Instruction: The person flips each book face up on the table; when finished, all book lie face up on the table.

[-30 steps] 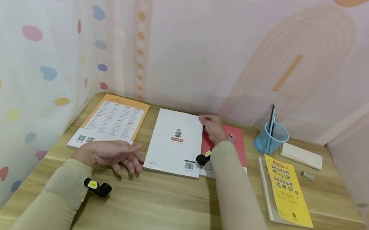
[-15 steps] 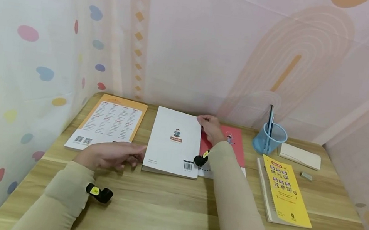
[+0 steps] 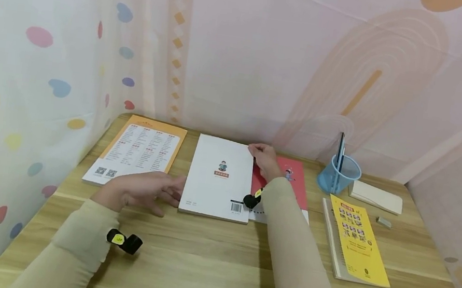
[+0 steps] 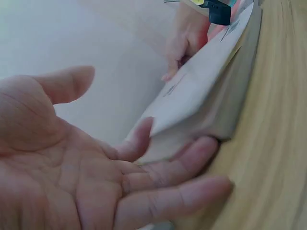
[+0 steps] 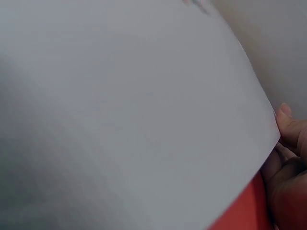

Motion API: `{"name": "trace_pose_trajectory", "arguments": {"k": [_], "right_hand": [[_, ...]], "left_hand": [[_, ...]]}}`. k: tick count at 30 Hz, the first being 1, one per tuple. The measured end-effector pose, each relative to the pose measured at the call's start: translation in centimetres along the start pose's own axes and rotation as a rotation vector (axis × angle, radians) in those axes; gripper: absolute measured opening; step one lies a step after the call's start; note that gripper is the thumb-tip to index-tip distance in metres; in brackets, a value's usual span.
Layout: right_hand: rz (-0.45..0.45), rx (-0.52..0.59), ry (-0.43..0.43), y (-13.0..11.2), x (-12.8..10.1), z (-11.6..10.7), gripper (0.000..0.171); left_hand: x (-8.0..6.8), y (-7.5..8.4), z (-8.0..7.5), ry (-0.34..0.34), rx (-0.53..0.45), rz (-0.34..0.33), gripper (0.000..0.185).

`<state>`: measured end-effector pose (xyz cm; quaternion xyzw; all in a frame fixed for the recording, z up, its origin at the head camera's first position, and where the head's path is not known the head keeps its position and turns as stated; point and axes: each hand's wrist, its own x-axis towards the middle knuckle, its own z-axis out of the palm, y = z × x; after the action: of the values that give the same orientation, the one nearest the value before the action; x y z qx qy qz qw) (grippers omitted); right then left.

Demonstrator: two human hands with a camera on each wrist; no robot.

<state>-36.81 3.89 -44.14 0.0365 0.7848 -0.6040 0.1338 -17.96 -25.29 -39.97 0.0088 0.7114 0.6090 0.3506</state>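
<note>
A white book [image 3: 208,185] is lying back cover up on a wooden table [image 3: 197,266], serving as the middle of everything here, with a barcode [image 3: 236,207] showing near its lower right corner. The person's right hand [image 3: 267,161] is pinching the book's upper right corner, the thumb pressing at the edge and the other fingers curling below it. The left hand [image 3: 143,191] is grasping nothing: its fingers are spreading loosely at the book's left edge, the tips sitting so close that one cannot tell whether they are all touching it. To the left of the book, an orange-and-white booklet [image 3: 142,149] is lying flat. Just to the right of the book, a red-and-white book [image 3: 300,187] is lying partly hidden behind the right forearm; whether it is reaching under the white book, one cannot tell. Farther to the right of the book, a blue mesh cup [image 3: 344,181] is holding pens [image 3: 340,151], and a pale notepad [image 3: 377,196], a small grey block [image 3: 384,222] and a notebook with a yellow cover [image 3: 360,243] are lying nearby. Behind the book, a patterned cloth [image 3: 241,67] is hanging.
</note>
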Motion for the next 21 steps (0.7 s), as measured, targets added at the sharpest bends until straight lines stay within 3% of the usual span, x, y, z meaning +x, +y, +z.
{"name": "trace_pose_trajectory", "arguments": {"k": [3, 7, 11, 21], "right_hand": [[-0.003, -0.006, 0.007, 0.0, 0.0, 0.0, 0.03], [-0.008, -0.007, 0.012, 0.0, 0.0, 0.0, 0.03], [0.002, -0.006, 0.016, 0.1, -0.1, 0.0, 0.03], [-0.016, -0.036, 0.028, 0.0, -0.2, 0.3, 0.031]], "left_hand": [[0.2, -0.4, -0.6, 0.0, -0.112, 0.01, 0.059], [0.7, -0.9, -1.0, -0.053, -0.24, 0.037, 0.066], [1.5, -1.3, -0.7, -0.085, -0.303, 0.06, 0.065], [1.6, -0.5, 0.8, 0.076, -0.211, 0.019, 0.047]]}}
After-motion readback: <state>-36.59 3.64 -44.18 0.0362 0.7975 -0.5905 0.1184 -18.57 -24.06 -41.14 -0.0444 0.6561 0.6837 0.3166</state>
